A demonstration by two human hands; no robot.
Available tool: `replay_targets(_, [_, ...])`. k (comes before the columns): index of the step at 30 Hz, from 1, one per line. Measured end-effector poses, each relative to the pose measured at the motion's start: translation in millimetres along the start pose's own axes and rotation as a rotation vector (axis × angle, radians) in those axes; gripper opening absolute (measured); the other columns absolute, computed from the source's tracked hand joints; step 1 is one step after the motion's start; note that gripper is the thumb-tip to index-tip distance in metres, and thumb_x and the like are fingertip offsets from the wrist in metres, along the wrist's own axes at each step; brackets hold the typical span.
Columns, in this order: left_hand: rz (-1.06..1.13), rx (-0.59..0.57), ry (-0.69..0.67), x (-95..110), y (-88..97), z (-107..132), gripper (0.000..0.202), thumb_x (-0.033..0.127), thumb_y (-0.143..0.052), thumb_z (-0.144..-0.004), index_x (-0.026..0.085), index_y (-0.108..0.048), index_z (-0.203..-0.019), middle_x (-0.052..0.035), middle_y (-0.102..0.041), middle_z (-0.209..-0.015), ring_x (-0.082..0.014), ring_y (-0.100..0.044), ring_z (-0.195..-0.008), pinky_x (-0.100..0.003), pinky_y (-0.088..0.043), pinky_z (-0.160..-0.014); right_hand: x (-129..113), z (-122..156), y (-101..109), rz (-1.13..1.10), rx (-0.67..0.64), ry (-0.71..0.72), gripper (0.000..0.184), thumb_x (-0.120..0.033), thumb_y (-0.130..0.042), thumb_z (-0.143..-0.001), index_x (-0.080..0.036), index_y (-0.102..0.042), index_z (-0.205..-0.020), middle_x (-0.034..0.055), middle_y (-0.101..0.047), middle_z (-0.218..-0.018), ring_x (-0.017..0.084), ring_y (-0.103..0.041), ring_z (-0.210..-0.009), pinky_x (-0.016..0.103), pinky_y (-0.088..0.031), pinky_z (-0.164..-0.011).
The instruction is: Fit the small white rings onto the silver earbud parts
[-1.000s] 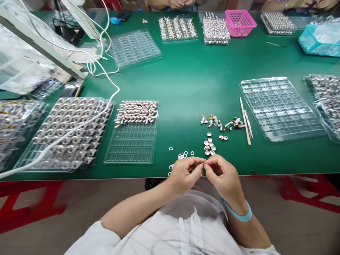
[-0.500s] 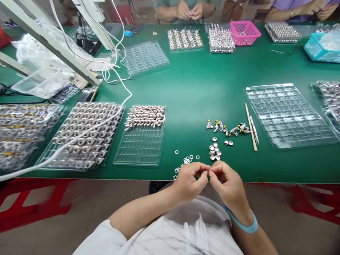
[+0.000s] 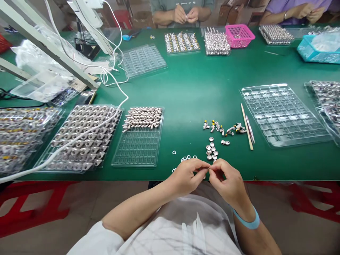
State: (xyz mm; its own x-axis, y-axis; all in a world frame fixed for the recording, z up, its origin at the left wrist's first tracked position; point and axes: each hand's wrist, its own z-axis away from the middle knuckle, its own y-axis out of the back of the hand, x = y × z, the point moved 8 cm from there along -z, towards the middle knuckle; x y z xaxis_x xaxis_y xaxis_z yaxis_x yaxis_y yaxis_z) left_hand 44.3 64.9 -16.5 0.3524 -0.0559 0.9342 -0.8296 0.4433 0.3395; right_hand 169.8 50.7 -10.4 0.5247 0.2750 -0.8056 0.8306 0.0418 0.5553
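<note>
My left hand (image 3: 189, 177) and my right hand (image 3: 227, 181) meet fingertip to fingertip at the table's front edge. Both are closed in a pinch around one tiny part, mostly hidden by the fingers and too small to name. Small white rings (image 3: 188, 157) lie just beyond my left hand, which partly covers them. Ahead of my right hand is a loose group of round metal caps (image 3: 213, 149). Farther off lie small grey pieces with yellow bits (image 3: 213, 126). A thin wooden stick (image 3: 247, 126) and metal tweezers (image 3: 250, 129) rest to their right.
A see-through tray (image 3: 138, 152) partly filled with small grey pieces lies left, beside a tray of rounded parts (image 3: 82, 132) crossed by a white cable (image 3: 60, 151). Another plastic tray (image 3: 285, 117) lies right. Pink (image 3: 239, 37) and blue baskets (image 3: 305, 49) stand near two co-workers' hands.
My hands stay pinched together and have shifted slightly, now covering more of the white rings. The whole view has moved a little. The table items keep their places.
</note>
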Motion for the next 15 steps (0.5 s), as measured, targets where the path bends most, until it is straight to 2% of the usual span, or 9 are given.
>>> replay_targets(6, [0.063,0.059,0.069,-8,0.6,-1,0.022,0.017,-0.056,-0.085,0.018,-0.077,-0.093,-0.0066,-0.076,-0.088,-0.0181,-0.067,-0.08,-0.025,-0.049,-0.068,-5,-3,-1,0.043,-0.027,0.034,0.009,-0.014,-0.054,-0.087,-0.021,-0.053,-0.081,-0.0018,-0.055,-0.071,0.011,-0.05,-0.058,0.024,-0.042,-0.053])
replay_targets(9, [0.191,0.113,0.136,-14,4.7,-1,0.019,0.02,-0.059,-0.081,0.015,-0.077,-0.088,-0.0062,-0.075,-0.078,-0.0155,-0.064,-0.069,-0.024,-0.048,-0.064,-7,-4,0,-0.014,-0.029,0.003,0.008,-0.015,-0.054,-0.088,-0.021,-0.056,-0.084,-0.0008,-0.058,-0.074,0.012,-0.053,-0.063,0.026,-0.044,-0.058])
replay_targets(11, [0.317,0.13,0.194,-18,7.1,0,0.019,0.023,-0.061,-0.08,0.014,-0.076,-0.086,-0.0053,-0.073,-0.073,-0.0131,-0.06,-0.061,-0.023,-0.047,-0.059,-6,-3,4,-0.083,0.008,-0.029,0.006,-0.017,-0.055,-0.089,-0.022,-0.058,-0.087,-0.0004,-0.059,-0.076,0.012,-0.053,-0.063,0.026,-0.045,-0.057])
replay_targets(15, [0.499,0.165,0.293,-28,10.4,1,0.016,0.026,-0.068,-0.076,0.013,-0.076,-0.082,-0.0043,-0.07,-0.07,-0.0114,-0.057,-0.058,-0.022,-0.046,-0.057,2,8,9,-0.201,0.12,-0.084,0.008,-0.02,-0.056,-0.09,-0.023,-0.06,-0.096,0.0027,-0.062,-0.086,0.014,-0.057,-0.068,0.027,-0.047,-0.058])
